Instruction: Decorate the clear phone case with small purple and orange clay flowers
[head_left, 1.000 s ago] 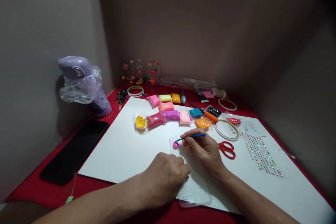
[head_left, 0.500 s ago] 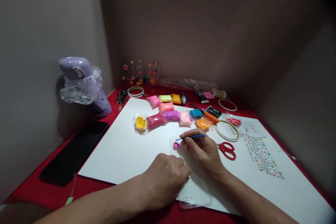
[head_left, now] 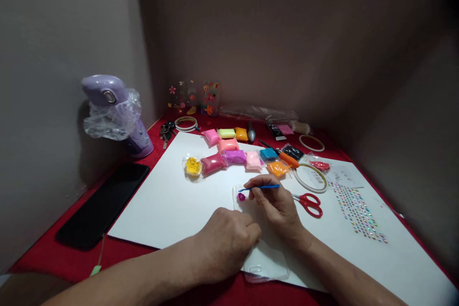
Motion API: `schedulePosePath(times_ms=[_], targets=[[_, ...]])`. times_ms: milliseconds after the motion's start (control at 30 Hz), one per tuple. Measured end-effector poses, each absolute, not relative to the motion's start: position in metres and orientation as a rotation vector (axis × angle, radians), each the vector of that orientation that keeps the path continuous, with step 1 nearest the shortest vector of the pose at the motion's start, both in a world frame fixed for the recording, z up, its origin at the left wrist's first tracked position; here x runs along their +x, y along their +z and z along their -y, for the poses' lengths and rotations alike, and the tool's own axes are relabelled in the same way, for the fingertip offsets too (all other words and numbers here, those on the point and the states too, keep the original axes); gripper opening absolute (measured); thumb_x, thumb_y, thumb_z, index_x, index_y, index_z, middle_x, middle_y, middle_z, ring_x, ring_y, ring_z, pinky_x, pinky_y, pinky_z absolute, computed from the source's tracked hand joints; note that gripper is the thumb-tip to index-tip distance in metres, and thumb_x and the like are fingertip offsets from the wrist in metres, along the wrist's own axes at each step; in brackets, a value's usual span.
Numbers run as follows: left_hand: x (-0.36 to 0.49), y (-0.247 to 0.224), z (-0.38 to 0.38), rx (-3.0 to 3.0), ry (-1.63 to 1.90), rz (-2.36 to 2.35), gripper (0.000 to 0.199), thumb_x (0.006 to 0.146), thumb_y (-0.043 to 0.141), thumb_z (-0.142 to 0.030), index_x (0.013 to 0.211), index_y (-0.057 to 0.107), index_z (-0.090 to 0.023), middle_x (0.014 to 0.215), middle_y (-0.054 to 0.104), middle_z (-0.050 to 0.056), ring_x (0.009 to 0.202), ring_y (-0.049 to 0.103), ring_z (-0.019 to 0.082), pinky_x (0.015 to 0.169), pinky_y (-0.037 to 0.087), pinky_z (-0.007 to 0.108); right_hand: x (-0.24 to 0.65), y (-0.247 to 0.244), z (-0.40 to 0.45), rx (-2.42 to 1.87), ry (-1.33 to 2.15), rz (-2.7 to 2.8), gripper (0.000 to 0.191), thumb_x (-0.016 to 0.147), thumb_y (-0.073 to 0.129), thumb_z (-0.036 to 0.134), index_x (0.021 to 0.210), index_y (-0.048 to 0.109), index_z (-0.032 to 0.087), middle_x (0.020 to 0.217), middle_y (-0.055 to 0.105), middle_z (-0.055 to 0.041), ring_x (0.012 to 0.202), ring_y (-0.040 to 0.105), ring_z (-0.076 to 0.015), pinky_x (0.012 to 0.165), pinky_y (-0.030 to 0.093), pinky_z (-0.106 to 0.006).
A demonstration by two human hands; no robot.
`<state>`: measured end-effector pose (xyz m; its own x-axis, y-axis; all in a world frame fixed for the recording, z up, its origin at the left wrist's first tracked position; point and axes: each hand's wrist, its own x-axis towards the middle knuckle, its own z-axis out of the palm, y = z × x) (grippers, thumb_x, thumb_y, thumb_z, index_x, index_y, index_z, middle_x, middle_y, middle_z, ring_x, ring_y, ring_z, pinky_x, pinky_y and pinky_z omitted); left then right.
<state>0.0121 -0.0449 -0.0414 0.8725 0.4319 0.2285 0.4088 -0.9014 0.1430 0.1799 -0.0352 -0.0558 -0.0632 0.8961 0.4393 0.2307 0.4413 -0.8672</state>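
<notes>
A blue modelling tool (head_left: 263,187) is pinched in my right hand (head_left: 278,201), its thin tip pointing left. Just below that tip, a small magenta clay piece (head_left: 241,197) sits on the top end of a clear phone case (head_left: 267,260). The case lies lengthwise on a white board (head_left: 161,205), partly covered by both hands. My left hand (head_left: 229,241) is closed and rests over the left side of the case. Its fingertips are curled out of sight, so I cannot make out what they hold, if anything.
Several clay packets (head_left: 234,157) lie beyond my hands. Red-handled scissors (head_left: 310,204), a white hoop (head_left: 309,186) and a gem sticker sheet (head_left: 358,213) are to the right. A black phone (head_left: 103,205) and a purple bottle (head_left: 139,138) stand at left on red cloth (head_left: 36,253).
The magenta clay piece looks darker, with a more ruffled outline. My right hand and the blue tool have shifted only slightly; my left hand stays in place.
</notes>
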Motion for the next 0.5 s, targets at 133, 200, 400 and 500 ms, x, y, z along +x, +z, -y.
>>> schedulePosePath(times_ms=[133, 200, 400, 500], targets=[[0.0121, -0.0411, 0.0453, 2.943, 0.420, -0.671, 0.010, 0.071, 0.049, -0.008, 0.073, 0.050, -0.018, 0.067, 0.059, 0.000, 0.054, 0.052, 0.015, 0.043, 0.029, 0.027, 0.1784, -0.0550, 0.0355, -1.033, 0.660, 1.647, 0.011, 0.092, 0.050, 0.021, 0.101, 0.056, 0.021, 0.094, 0.060, -0.0051, 0.076, 0.061, -0.0151, 0.062, 0.053, -0.027], [0.0121, -0.0409, 0.0456, 2.935, 0.440, -0.670, 0.010, 0.071, 0.049, -0.008, 0.072, 0.050, -0.018, 0.067, 0.059, 0.000, 0.053, 0.052, 0.014, 0.042, 0.029, 0.027, 0.1774, -0.0542, 0.0346, -1.030, 0.639, 1.678, 0.012, 0.092, 0.048, 0.019, 0.101, 0.056, 0.021, 0.094, 0.060, -0.0052, 0.077, 0.061, -0.0152, 0.064, 0.053, -0.028], [0.0121, -0.0411, 0.0447, 2.918, 0.459, -0.663, 0.010, 0.070, 0.051, -0.009, 0.073, 0.051, -0.018, 0.069, 0.061, 0.000, 0.054, 0.051, 0.014, 0.043, 0.028, 0.026, 0.1754, -0.0485, 0.0343, -1.033, 0.582, 1.768, 0.012, 0.091, 0.048, 0.017, 0.101, 0.055, 0.020, 0.090, 0.061, -0.0050, 0.082, 0.062, -0.0169, 0.071, 0.051, -0.031], [0.0121, -0.0413, 0.0437, 2.919, 0.466, -0.663, 0.010, 0.069, 0.051, -0.009, 0.072, 0.050, -0.018, 0.069, 0.060, 0.000, 0.054, 0.051, 0.014, 0.043, 0.026, 0.027, 0.1753, -0.0459, 0.0362, -1.026, 0.576, 1.768, 0.012, 0.091, 0.048, 0.017, 0.100, 0.054, 0.019, 0.089, 0.061, -0.0046, 0.080, 0.062, -0.0165, 0.070, 0.051, -0.030]])
